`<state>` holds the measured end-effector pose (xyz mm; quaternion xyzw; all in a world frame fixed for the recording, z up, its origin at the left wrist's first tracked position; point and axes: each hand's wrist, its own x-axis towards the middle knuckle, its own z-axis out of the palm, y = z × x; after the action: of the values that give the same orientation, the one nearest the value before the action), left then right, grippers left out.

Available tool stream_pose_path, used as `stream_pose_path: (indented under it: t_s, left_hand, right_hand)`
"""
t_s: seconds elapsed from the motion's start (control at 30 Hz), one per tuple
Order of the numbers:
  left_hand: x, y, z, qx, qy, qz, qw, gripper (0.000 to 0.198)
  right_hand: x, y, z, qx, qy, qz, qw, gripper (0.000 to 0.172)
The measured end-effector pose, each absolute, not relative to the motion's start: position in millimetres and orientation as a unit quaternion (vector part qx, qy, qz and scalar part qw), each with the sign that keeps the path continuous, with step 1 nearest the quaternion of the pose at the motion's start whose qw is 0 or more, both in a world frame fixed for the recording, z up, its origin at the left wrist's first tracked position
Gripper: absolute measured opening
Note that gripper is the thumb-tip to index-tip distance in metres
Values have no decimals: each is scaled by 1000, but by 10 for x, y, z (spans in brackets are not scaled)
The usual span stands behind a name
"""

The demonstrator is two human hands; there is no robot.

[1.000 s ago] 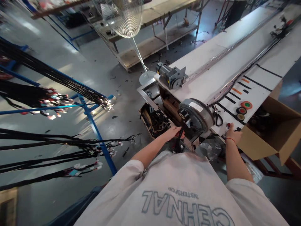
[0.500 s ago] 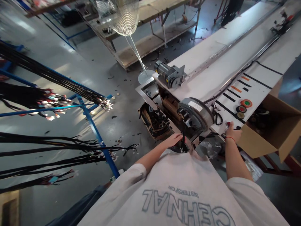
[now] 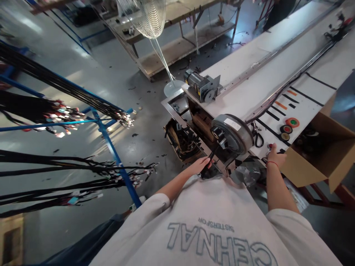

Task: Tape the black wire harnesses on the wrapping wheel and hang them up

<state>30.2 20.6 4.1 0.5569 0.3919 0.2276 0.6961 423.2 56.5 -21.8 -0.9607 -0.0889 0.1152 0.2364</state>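
Observation:
My left hand is closed around a black wire harness just in front of my shirt, below the taping machine's round grey head. The harness's lower end is hard to make out against the dark parts there. At the table's front edge, my right hand is closed on a push-button switch, with one digit beside its red button. The rest of the switch and most of those fingers are hidden. Scissors with black handles lie between the round head and that hand.
Tape rolls and tape strips lie on the white table. An open carton stands at right, a motor at the table's left end. Wire bundles hang from a blue rack at left. A fan stands beyond.
My left hand has shifted slightly left and down, and the harness in it now slants instead of hanging upright. My right hand stays at the button.

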Motion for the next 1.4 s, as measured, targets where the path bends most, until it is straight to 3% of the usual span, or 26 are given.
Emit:
stream_pose_path:
  t_s: [0.27, 0.63, 0.93, 1.1, 1.2, 1.4]
  left_hand:
    - [402, 136, 87, 485, 436, 263, 711, 76]
    - [619, 340, 31, 503, 458, 269, 681, 68]
    - [810, 600, 8, 372, 446, 308, 754, 64]
    - [640, 444, -91, 401, 385, 204, 806, 68]
    - [437, 243, -142, 502, 418, 171, 737, 59]
    - [277, 10, -74, 548, 514, 252, 610, 47]
  right_hand:
    - [4175, 568, -128, -960, -90, 120, 237, 73]
    - [4212, 562, -186, -958, -84, 120, 248, 69]
    - [4164, 563, -115, -959, -91, 123, 239, 68]
    - [4177, 557, -129, -958, -92, 118, 246, 68]
    - [4195, 556, -153, -958, -92, 117, 246, 68]
    - [4188, 555, -135, -958, -90, 127, 241, 66]
